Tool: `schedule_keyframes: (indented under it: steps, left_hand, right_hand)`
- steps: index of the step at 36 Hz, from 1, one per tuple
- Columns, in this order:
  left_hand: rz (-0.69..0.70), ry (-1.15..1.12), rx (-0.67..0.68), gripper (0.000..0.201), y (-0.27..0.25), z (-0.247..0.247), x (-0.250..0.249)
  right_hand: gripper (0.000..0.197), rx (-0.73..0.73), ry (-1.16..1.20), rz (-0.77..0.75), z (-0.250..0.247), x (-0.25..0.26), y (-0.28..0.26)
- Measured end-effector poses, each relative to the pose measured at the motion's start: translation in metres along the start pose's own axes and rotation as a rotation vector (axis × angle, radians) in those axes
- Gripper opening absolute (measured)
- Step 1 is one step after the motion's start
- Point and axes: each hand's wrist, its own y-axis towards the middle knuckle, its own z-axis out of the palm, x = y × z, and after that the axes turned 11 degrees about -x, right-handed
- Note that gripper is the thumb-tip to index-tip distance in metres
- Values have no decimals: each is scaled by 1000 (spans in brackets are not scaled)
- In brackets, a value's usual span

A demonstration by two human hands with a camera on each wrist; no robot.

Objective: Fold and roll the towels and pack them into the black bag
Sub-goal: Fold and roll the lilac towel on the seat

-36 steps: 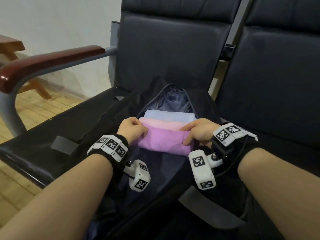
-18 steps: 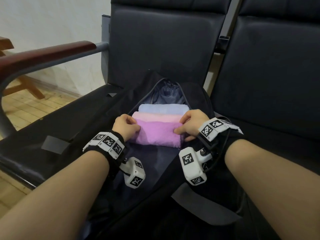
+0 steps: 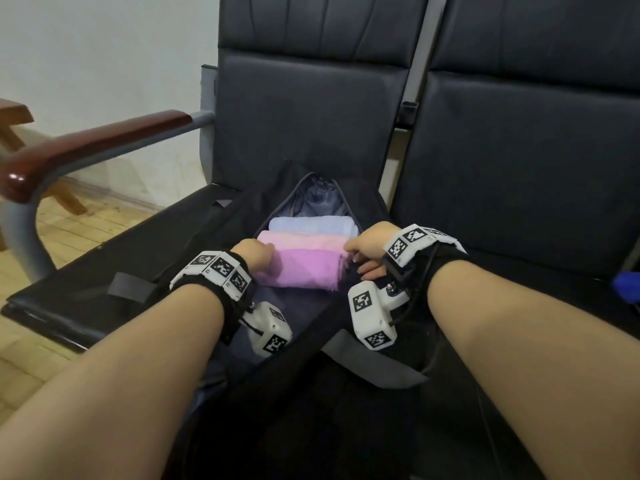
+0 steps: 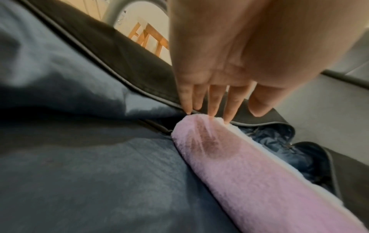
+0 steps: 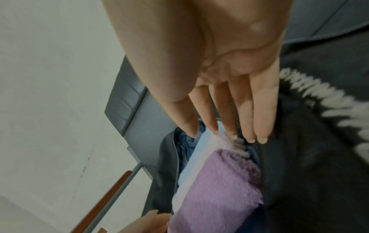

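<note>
The black bag (image 3: 239,223) lies open on a dark seat. Three rolled towels lie side by side inside: a light blue towel (image 3: 311,225) at the back, a pink towel (image 3: 304,241) in the middle and a purple towel (image 3: 304,271) nearest me. My left hand (image 3: 258,258) is at the purple towel's left end, and its straight fingers (image 4: 211,104) touch that end of the roll (image 4: 249,173). My right hand (image 3: 367,252) is at the right end. Its straight fingertips (image 5: 231,130) reach down between the towel ends (image 5: 215,189) and the bag wall.
The bag sits on a row of dark padded seats (image 3: 519,202) with a wooden-topped armrest (image 3: 90,147) at the left. Grey bag straps (image 3: 128,289) lie on the seat. A blue object (image 3: 627,285) shows at the right edge. Wooden floor and a wooden table (image 3: 14,112) are at the left.
Both hands stay at the ends of the purple towel. The roll now lies lower in the bag, against the pink towel.
</note>
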Motion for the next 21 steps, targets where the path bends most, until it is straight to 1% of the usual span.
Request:
schedule_keyframes:
  steps: [4,6,8,10,13,16,19,21]
  left_hand:
    - [73,93,-41,42,-30,-16,-23]
    - [141,200,-66,43,-44,-25,-36]
    - [205,239,-67,40,-62,-37,-51]
    - [241,255,-59,36,-84,-51,-71]
    - [381,365,-36,34,-120,-67,-100]
    - [507,420,-58,36,-158,-66,-122]
    - [552,395,-51,37,-194,-51,-140]
    - [528,340,-14,38,-213,-39,-152]
  right_hand:
    - [26,-10,-62,-7,-29,1,-40]
    - [32,-1,-91,-36,-49,-1,-61]
    - [37,-5,-103,-56,-68,-4,-80]
    - [38,-24,-115,-59,-88,-8,-100]
    - [35,-47,-127,-66,-117,-17,-129]
    - [35,-52,-129,-77,-144,-29,-157]
    - [34,-61,-157,-84,-166,-47,-181]
    - [33,-73,-172,-81,-181,-60,-195]
